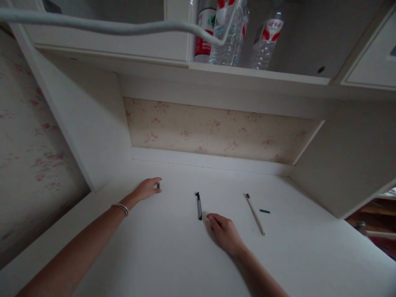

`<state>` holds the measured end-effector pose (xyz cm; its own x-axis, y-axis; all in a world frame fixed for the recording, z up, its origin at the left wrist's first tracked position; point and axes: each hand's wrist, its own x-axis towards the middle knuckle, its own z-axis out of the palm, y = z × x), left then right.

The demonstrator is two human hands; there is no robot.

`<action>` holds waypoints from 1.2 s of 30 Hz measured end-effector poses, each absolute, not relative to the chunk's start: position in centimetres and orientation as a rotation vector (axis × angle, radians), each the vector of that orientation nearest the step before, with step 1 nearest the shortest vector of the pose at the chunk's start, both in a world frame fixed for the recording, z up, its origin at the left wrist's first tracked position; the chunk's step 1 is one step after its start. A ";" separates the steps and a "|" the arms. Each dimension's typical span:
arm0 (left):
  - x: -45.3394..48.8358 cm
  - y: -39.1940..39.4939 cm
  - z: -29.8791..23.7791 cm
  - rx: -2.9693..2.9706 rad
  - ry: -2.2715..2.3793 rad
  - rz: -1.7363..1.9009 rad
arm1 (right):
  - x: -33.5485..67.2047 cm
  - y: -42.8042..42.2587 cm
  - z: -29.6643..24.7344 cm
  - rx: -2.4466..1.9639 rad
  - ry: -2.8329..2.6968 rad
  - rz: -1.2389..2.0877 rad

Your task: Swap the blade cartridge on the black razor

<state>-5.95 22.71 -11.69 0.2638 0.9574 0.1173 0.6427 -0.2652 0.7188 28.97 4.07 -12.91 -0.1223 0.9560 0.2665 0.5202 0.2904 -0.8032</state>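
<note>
At the left of the white desktop, my left hand (148, 189) has its thumb and forefinger closed about a small dark green piece (159, 186), which is mostly hidden by the fingers. My right hand (225, 233) rests on the surface with its fingers curled in, and nothing shows in it. Just left of its fingertips lies a black pen with a pale barrel (199, 207), apart from the hand. Further right lies a long whitish pen-like stick (255, 215) with a dark upper end. Beside that is a short dark green stick (265, 211).
The white desktop (173, 255) ends at a low back ledge (210, 161), with side panels at left and right. Overhead, a shelf (260, 75) holds several plastic bottles (268, 39). A pale curved bar (123, 27) crosses in front of the upper cabinet.
</note>
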 end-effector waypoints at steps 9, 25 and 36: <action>-0.5 15.9 -8.5 1.431 1.049 1.160 | 28.0 6.6 -11.6 -1.677 -1.876 0.560; 6.2 7.4 -10.1 0.483 0.338 1.132 | 22.4 9.2 -12.4 -1.954 -1.792 0.129; 5.2 7.4 -10.0 0.472 0.239 1.141 | 23.9 8.2 -12.4 -1.487 -1.489 0.618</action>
